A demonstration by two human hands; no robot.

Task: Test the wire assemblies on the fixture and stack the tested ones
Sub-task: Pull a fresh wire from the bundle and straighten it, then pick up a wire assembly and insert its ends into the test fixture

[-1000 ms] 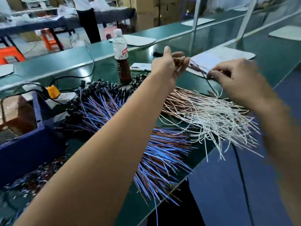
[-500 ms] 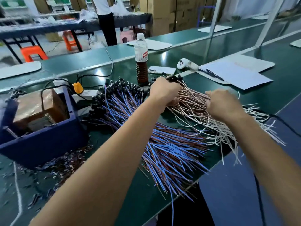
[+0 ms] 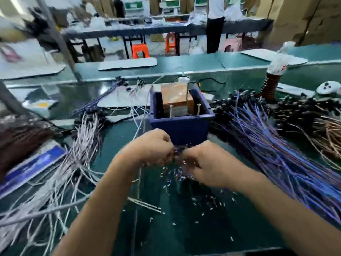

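Observation:
My left hand (image 3: 153,146) and my right hand (image 3: 199,163) are curled close together just in front of the blue box fixture (image 3: 180,126). Between the fingers both hands pinch the dark end of a wire assembly (image 3: 177,151); motion blur hides its details. A brown block (image 3: 175,95) and two upright metal posts stand inside the fixture. Right of the fixture lies a pile of blue and purple wire assemblies (image 3: 276,150). A stack of white wire assemblies (image 3: 77,159) lies to the left.
Small metal bits (image 3: 208,202) litter the green table under my hands. Brown-and-white wires (image 3: 328,133), a bottle (image 3: 271,84) and a white device (image 3: 327,87) are at the right. A dark brown bundle (image 3: 22,137) lies far left. A person (image 3: 215,24) stands behind.
My view has swung left from the wire piles to the fixture. Both hands left the brown-and-white pile and came together in front of the blue box.

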